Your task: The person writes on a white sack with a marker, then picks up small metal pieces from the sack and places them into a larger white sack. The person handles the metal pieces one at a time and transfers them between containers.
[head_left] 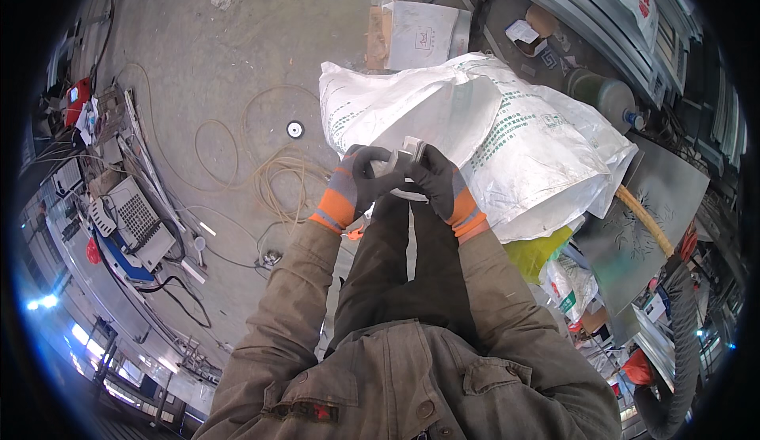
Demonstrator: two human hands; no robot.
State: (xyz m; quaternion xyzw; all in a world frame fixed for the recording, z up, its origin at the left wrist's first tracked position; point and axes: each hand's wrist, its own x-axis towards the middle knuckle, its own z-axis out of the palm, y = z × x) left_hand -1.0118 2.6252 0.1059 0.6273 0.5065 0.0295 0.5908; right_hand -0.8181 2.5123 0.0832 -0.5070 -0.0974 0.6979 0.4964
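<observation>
Both my hands wear dark gloves with orange and grey cuffs, and they meet in front of my knees. My left hand (362,177) is closed, its thumb and fingers curled around a small light-grey metal piece (412,147). On the other side of that piece, my right hand (440,185) is closed on it too. The piece pokes up between the fingertips, and the gloves cover much of it. Below the fingers shows a pale curved edge (409,195); whether it belongs to the same piece I cannot tell. A large white woven sack (546,143) lies just beyond and right of my hands.
On the floor at left lie a coiled tan hose (279,182) and a small black-and-white wheel (295,129). A bench (79,258) carries a grey machine (136,220). Behind the sack are a white box (423,36) and a large bottle (600,94). A metal sheet (673,179) leans at right.
</observation>
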